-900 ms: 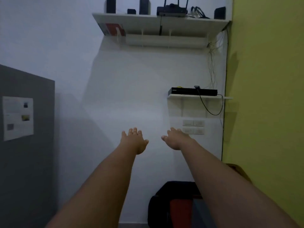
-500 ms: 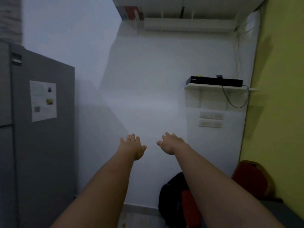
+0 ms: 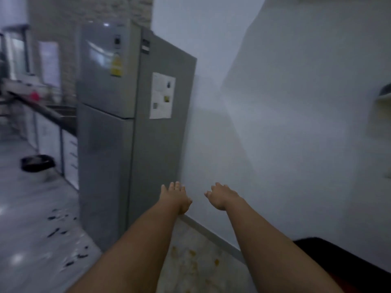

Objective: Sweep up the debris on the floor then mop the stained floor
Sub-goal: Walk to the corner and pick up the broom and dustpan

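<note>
Debris (image 3: 63, 240) lies left of both empty, open hands: left (image 3: 174, 198), right (image 3: 222, 196).

Both bare arms reach straight forward, side by side; the left hand (image 3: 175, 197) and right hand (image 3: 221, 195) hang palm-down, fingers loosely spread, holding nothing

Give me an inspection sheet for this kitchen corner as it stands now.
Surface: pale floor, glossy, blurred.
Job's things: dark debris scattered on the floor left of the fridge; yellowish stains along the baseboard between the arms. No broom or mop seen.
Clutter: black bin by the counter; a dark object at lower right.
Grippers: left hand and right hand open, empty, stretched forward.
Cables: nothing seen.
Surroundings: grey fridge with a paper sheet on its side; white wall; counter.
</note>
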`<state>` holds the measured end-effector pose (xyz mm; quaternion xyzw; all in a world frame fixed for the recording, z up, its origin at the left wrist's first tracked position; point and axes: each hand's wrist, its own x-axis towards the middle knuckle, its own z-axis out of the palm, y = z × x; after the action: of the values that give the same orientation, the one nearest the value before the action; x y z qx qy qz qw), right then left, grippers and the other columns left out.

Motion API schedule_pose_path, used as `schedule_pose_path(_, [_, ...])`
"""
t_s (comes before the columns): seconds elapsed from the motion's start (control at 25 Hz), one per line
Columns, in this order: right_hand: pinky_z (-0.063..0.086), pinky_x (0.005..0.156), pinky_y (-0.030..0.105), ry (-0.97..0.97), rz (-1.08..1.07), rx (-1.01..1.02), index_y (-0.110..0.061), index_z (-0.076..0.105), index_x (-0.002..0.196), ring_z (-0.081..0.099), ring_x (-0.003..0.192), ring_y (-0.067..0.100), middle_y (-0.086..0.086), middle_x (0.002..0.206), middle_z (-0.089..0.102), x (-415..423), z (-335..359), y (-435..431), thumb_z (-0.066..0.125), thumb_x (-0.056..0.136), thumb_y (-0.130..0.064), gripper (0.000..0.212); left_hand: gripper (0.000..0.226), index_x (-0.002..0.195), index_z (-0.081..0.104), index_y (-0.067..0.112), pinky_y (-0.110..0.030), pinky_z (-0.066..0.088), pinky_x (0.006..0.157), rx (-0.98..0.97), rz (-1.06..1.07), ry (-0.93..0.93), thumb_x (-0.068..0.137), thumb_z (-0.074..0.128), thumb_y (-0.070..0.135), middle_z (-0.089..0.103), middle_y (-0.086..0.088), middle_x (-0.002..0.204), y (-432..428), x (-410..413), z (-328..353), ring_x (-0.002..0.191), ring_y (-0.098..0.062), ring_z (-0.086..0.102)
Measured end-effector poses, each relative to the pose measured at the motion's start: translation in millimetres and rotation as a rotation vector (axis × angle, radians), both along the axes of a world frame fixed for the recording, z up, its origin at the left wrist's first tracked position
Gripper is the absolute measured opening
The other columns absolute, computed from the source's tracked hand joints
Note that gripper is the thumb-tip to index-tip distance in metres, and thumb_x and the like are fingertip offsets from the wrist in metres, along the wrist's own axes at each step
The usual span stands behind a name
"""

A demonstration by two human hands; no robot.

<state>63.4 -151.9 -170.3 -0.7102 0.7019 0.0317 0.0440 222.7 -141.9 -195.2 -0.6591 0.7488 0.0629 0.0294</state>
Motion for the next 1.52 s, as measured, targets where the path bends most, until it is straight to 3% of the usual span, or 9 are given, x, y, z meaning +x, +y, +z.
schedule_pose_path(0.12, [0.028,0.114,0.048,-0.012,0.135,0.025,-0.01,0.035,0.147,0.028,0.141,0.033,0.01,0.156,0.026,61,-25,-30,0.027,0.099,-0.05,0.063,0.07,0.157,0.0,0.009,-0.053,0.0,0.123,0.031,0.114,0.004,0.103,0.02,0.049,-0.007,-0.011,0.165,-7,57,-25,0.154,-0.028,-0.005])
schedule_pose_path(0.24, [0.02,0.118,0.05,-0.006,0.281,0.076,-0.01,0.029,0.15,0.017,0.147,0.033,0.009,0.161,0.015,119,-42,-44,0.028,0.099,-0.049,0.065,0.072,0.157,-0.001,0.009,-0.052,0.0,0.123,0.074,0.268,-0.008,0.102,0.019,0.05,-0.007,-0.011,0.165,3,110,-43,0.154,-0.028,-0.005])
schedule_pose_path(0.6, [0.011,0.117,0.054,0.032,0.755,0.155,-0.014,0.021,0.154,0.007,0.149,0.032,0.003,0.163,0.006,242,-74,-14,0.026,0.101,-0.047,0.062,0.071,0.158,0.0,0.009,-0.051,0.001,0.123,0.102,0.772,0.091,0.102,0.017,0.051,-0.007,-0.012,0.165,109,189,-67,0.154,-0.029,-0.004])
schedule_pose_path(0.8, [0.024,0.115,0.051,0.067,1.007,0.157,-0.011,0.035,0.147,0.025,0.143,0.034,0.012,0.158,0.023,283,-96,49,0.03,0.1,-0.045,0.058,0.071,0.158,-0.001,0.009,-0.05,0.0,0.123,0.127,1.036,0.139,0.102,0.017,0.051,-0.008,-0.012,0.165,197,191,-86,0.154,-0.028,-0.005])
schedule_pose_path(1.08, [0.023,0.117,0.049,0.144,1.407,0.24,-0.014,0.024,0.152,0.019,0.145,0.033,0.011,0.161,0.014,343,-129,177,0.022,0.102,-0.044,0.058,0.07,0.157,0.003,0.007,-0.053,0.001,0.123,0.168,1.379,0.18,0.103,0.019,0.048,-0.003,-0.013,0.165,347,195,-115,0.154,-0.03,0.0])
schedule_pose_path(1.32, [0.031,0.113,0.043,0.068,1.531,0.322,-0.008,0.042,0.142,0.035,0.136,0.032,0.016,0.149,0.037,396,-147,293,0.03,0.102,-0.032,0.048,0.07,0.157,0.006,0.007,-0.053,0.003,0.122,0.16,1.612,0.213,0.102,0.022,0.047,0.0,-0.014,0.165,461,211,-138,0.153,-0.03,0.0])
schedule_pose_path(1.52, [0.026,0.116,0.044,0.14,1.693,0.361,-0.005,0.034,0.147,0.029,0.142,0.034,0.019,0.156,0.024,446,-171,391,0.027,0.102,-0.044,0.06,0.072,0.157,0.005,0.009,-0.051,0.008,0.123,0.172,1.734,0.277,0.101,0.023,0.049,0.004,-0.013,0.165,563,238,-160,0.153,-0.03,0.005])
